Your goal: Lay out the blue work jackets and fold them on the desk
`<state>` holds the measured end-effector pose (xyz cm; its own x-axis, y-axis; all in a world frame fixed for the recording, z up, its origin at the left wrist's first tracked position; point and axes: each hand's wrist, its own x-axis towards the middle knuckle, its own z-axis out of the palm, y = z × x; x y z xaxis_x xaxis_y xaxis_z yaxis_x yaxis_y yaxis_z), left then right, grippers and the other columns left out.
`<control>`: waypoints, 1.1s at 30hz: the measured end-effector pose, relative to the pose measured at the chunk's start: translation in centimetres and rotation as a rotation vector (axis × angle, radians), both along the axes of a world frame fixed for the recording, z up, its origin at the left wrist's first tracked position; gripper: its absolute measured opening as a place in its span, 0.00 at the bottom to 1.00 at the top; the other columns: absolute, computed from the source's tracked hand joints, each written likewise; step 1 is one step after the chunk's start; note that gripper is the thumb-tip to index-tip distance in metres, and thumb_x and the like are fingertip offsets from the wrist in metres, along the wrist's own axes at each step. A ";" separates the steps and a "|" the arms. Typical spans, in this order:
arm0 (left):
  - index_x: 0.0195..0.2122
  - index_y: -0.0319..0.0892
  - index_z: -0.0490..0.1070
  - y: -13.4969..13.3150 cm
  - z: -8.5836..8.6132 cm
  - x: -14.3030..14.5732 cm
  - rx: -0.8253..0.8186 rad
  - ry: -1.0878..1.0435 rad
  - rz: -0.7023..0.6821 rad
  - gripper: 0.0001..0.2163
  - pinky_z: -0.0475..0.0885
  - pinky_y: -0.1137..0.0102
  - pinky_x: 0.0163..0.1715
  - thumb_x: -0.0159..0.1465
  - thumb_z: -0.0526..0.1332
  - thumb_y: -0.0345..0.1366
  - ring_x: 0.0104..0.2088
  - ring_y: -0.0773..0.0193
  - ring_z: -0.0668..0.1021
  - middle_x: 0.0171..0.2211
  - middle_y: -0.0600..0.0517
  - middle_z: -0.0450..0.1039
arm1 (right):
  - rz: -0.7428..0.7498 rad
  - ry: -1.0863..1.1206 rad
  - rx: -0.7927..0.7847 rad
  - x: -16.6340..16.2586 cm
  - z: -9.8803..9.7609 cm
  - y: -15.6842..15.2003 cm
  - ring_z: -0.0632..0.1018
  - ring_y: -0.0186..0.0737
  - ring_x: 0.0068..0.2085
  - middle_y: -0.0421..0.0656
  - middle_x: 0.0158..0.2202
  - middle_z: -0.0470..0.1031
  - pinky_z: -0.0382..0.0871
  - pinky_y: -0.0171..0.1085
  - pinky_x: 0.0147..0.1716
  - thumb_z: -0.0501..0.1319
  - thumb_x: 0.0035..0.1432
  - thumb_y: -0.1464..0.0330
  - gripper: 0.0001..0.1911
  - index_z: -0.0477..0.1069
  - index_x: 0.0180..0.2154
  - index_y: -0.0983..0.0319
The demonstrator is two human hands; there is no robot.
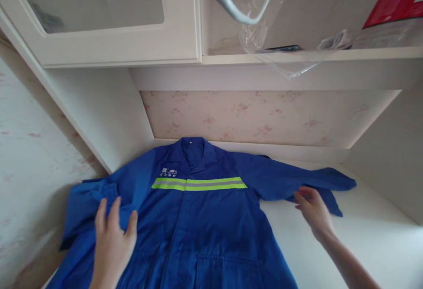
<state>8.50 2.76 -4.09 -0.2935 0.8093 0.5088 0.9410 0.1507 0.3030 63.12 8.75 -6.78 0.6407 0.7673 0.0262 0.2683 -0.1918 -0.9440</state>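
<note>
Left hand (112, 236), fingers spread and released, rests flat on the blue work jacket (198, 218) near its left sleeve. Right hand (313, 212), fingers loosely extended and gripping nothing, touches the other sleeve (297, 179). The jacket lies face up on the white surface (370, 236), collar towards the wall, long axis running away from the person. Smoothing would go best with flat palms pressing outward from the placket.

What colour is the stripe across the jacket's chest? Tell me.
Fluorescent yellow-green stripe with a grey middle band, head view.

One blue work jacket (205, 218) with two reflective stripes (199, 184). Two bare hands: left (112, 236), right (313, 212). One white hanger (231, 2), one clear plastic bag (264, 29), one red packet (393, 0).
</note>
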 end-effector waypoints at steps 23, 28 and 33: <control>0.56 0.35 0.71 12.3 -8.3 -3.4 -0.247 0.347 -0.197 0.28 0.55 0.53 0.65 0.64 0.44 0.45 0.60 0.46 0.71 0.56 0.40 0.73 | 0.542 -0.815 -0.133 -14.2 -3.6 5.9 0.60 0.55 0.66 0.42 0.64 0.65 0.30 0.72 0.61 0.49 0.67 0.56 0.23 0.66 0.59 0.50; 0.50 0.39 0.75 8.8 -5.7 4.6 -0.252 0.252 -0.165 0.24 0.75 0.55 0.43 0.65 0.42 0.39 0.40 0.46 0.82 0.40 0.43 0.81 | 0.354 -0.415 0.108 -13.5 -4.4 2.4 0.76 0.48 0.49 0.47 0.46 0.78 0.62 0.50 0.56 0.51 0.65 0.58 0.18 0.75 0.43 0.59; 0.41 0.48 0.74 5.2 0.0 20.0 -0.268 -0.434 -0.659 0.15 0.71 0.70 0.39 0.68 0.50 0.44 0.35 0.61 0.80 0.37 0.51 0.79 | 0.342 0.077 0.130 -14.6 -4.0 -1.3 0.73 0.39 0.27 0.42 0.29 0.76 0.66 0.35 0.27 0.59 0.59 0.51 0.20 0.75 0.40 0.60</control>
